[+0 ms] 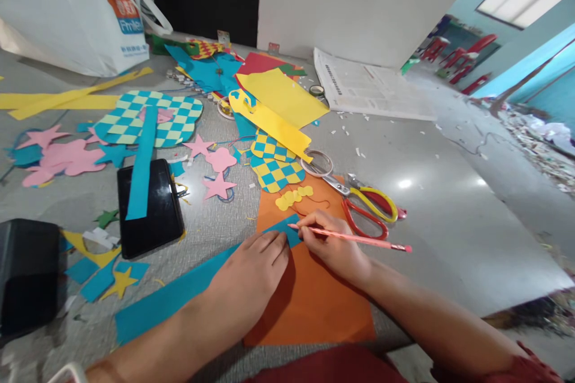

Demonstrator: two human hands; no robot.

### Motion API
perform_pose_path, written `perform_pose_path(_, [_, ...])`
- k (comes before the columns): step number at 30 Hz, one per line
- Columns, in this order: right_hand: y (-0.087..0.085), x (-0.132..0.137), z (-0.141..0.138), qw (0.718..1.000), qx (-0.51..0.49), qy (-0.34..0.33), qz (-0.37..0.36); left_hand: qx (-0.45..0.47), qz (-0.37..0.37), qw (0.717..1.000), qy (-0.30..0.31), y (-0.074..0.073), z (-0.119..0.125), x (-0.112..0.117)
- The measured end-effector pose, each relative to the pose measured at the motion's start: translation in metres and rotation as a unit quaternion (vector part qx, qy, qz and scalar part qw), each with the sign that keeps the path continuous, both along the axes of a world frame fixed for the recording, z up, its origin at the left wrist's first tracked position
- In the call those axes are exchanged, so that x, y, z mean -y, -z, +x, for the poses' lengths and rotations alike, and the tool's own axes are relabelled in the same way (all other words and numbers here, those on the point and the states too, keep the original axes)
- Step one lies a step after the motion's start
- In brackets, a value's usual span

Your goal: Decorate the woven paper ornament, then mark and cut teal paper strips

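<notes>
Blue paper strip [166, 302] slants from lower left to the frame's centre, my left hand [251, 269] flat across it, fingers unclenched. My right hand [330, 248], nearer the strip's upper end, pinches a pencil [359, 239], its tip over that end. Orange paper [323, 308] lies beneath; scissors [344, 189] sit just beyond, right of centre.

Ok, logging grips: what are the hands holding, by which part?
Pink pencil, held near its tip by the right hand; the left hand rests on blue paper.
</notes>
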State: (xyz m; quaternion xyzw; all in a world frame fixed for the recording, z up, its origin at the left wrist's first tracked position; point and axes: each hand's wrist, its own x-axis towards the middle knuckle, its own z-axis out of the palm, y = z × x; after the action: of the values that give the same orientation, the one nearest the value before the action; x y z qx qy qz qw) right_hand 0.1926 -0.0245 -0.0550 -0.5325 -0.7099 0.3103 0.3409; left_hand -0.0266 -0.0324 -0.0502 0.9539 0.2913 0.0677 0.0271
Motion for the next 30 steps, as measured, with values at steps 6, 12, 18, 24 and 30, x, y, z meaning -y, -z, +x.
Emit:
perform_pose_path(6, [-0.0015, 0.0000, -0.0004, 1.000, 0.011, -0.002, 0.015, 0.014, -0.003, 1.000, 0.000, 0.0028, -0.0005, -0.0004])
perform_pose_path(12, [-0.0033, -0.0012, 0.0005, 1.000, 0.010, -0.002, 0.013, 0.025, -0.014, 1.000, -0.001, 0.0018, -0.0008, 0.0002])
perform_pose_path(18, [-0.0013, -0.0008, 0.0014, 1.000, 0.011, -0.007, 0.017, 0.011, -0.007, 1.000, 0.000, 0.0002, -0.0002, -0.0003])
perform_pose_path(24, [-0.0013, -0.0007, 0.0014, 0.999, 0.016, -0.005, 0.033, 0.017, -0.019, 1.000, -0.002, 0.0014, -0.0006, -0.0002])
perform_pose_path(30, [-0.0005, -0.0012, 0.0019, 0.999, 0.016, -0.004, 0.030, 0.012, -0.028, 1.000, 0.003, -0.0002, -0.0015, 0.0005])
